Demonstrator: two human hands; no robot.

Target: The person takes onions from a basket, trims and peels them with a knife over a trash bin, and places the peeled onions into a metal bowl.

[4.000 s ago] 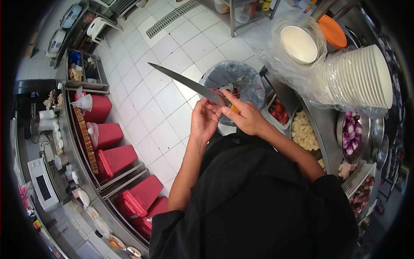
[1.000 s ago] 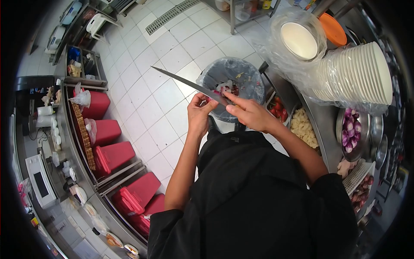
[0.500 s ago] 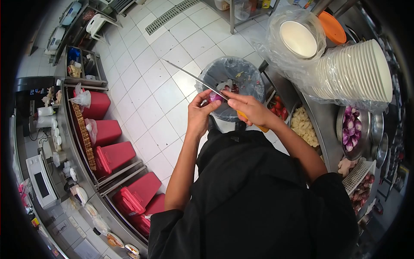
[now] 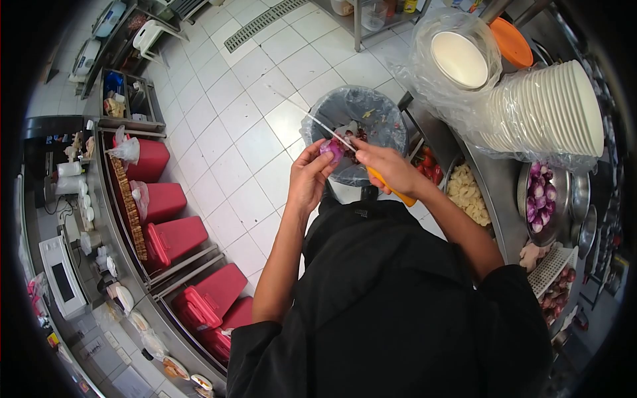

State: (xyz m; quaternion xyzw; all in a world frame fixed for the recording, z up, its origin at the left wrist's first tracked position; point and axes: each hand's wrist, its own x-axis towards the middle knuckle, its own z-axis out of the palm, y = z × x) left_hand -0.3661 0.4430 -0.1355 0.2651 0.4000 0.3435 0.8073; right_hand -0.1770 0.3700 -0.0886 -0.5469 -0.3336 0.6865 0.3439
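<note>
My left hand is closed round a purple-red onion, held by the fingertips. My right hand grips the yellow-orange handle of a long knife, whose blade points up and to the left, just past the onion. Whether the blade touches the onion I cannot tell. Both hands are over a bin lined with a clear plastic bag, with dark red peelings and scraps inside.
On the steel counter to my right stand a bowl of peeled red onions, a basket of unpeeled ones, pale chopped pieces and stacked white tubs. Red lidded bins line the left counter. White tiles cover the floor.
The knife blade has shifted slightly to the right and its face now catches the light differently. The right hand has turned a little; the left still holds the onion.
</note>
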